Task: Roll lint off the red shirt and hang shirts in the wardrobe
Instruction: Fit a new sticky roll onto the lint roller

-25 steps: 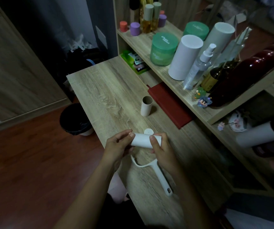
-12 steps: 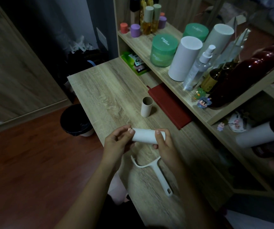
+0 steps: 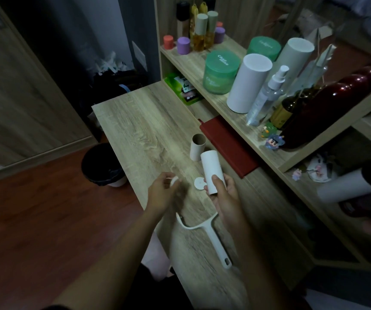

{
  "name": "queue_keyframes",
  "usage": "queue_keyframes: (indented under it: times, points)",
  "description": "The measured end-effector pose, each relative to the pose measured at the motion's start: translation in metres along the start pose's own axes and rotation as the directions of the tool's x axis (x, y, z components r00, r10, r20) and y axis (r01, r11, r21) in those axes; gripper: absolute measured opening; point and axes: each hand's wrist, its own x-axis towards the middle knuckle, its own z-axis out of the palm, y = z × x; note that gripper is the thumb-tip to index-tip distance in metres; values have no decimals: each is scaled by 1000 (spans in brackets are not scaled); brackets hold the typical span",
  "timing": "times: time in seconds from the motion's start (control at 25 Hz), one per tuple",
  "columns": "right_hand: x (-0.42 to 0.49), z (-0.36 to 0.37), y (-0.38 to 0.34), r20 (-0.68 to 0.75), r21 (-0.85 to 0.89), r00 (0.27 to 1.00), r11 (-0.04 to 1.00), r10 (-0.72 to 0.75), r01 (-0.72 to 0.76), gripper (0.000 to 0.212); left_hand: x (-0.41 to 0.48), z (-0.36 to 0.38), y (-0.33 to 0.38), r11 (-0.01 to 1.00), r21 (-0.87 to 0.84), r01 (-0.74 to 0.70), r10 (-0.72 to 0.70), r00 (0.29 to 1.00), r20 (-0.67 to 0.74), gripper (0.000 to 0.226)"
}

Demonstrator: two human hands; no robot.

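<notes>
My right hand [image 3: 226, 193] grips a white lint roll refill [image 3: 212, 172] and holds it almost upright above the wooden desk [image 3: 139, 130]. My left hand [image 3: 161, 193] is apart from it, to the left, with a small white end cap [image 3: 174, 180] pinched at its fingertips. A second round white cap [image 3: 199, 182] lies flat on the desk between my hands. The white lint roller handle [image 3: 211, 239], with no roll on it, lies on the desk below my hands. No red shirt is in view.
An empty cardboard tube [image 3: 197, 147] stands behind the refill, next to a dark red notebook [image 3: 228, 147]. The shelf unit on the right carries green jars [image 3: 221, 71], white cylinders [image 3: 248, 83], a spray bottle [image 3: 266, 97] and small figurines. A black bin [image 3: 100, 164] sits on the floor left of the desk.
The refill lay crosswise between both hands; now my left hand has come off with a cap, and my right hand has turned the roll upright.
</notes>
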Motion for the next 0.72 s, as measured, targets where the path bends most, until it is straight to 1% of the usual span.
queue_keyframes:
  times: [0.08,0.2,0.28,0.36,0.4,0.44,0.48,0.56,0.64,0.72]
  points:
    - [0,0,-1,9,-32,1000,999,-14,15,42,7,6,-6,973,202,-110,91,991,102,32]
    - [-1,0,-2,7,-90,999,995,-44,45,39,10,13,-14,872,414,-262,166,953,253,47]
    - [-2,0,-3,-5,-125,998,990,-65,64,34,11,14,-19,836,467,-288,164,943,289,55]
    - [-4,1,-2,-16,-175,997,982,-81,77,35,11,12,-23,839,468,-278,134,939,318,63]
    - [-5,2,-2,-18,-199,996,977,-83,78,36,11,11,-24,859,439,-265,122,937,327,68]
    - [-7,2,-1,-15,-210,996,974,-89,84,35,10,9,-23,893,385,-232,114,946,304,71]
    - [-7,3,-1,-14,-210,995,973,-97,92,34,9,7,-22,930,310,-199,122,960,250,70]
    - [-9,12,0,-10,-210,993,971,-121,117,34,6,-3,-13,965,171,-197,184,979,92,61]
    - [-10,27,-1,21,-240,990,961,-138,139,44,7,-17,-2,960,162,-230,234,972,-8,46]
    - [-11,54,-1,76,-234,986,958,-150,164,45,16,-39,1,959,173,-225,235,971,-44,39]
